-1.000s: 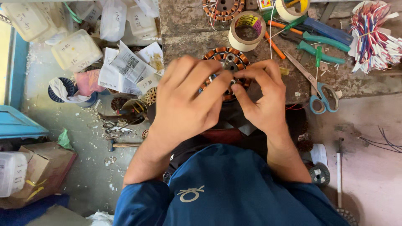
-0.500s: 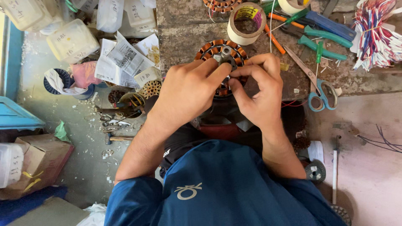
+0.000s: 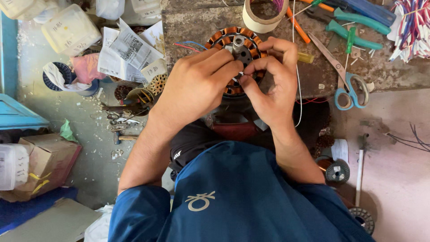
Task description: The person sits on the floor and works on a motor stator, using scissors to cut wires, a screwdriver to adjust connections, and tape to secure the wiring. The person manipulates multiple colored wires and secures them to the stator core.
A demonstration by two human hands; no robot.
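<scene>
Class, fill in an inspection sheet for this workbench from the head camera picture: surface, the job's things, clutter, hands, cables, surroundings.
Surface: worn dark bench top, scuffed and stained.
Job's things: round stator with copper-coloured windings, lying flat on the bench, partly hidden by the hands.
Clutter: tape roll, blue-handled scissors, green-handled pliers, printed papers.
Hands: left hand and right hand meet fingertip to fingertip over the stator; what they pinch is too small to tell.
Cables: thin white wire; red, white and blue wire bundle.
Surroundings: cardboard box, plastic tub, littered floor.

left hand (image 3: 197,87), right hand (image 3: 271,85), fingertips pinched together
</scene>
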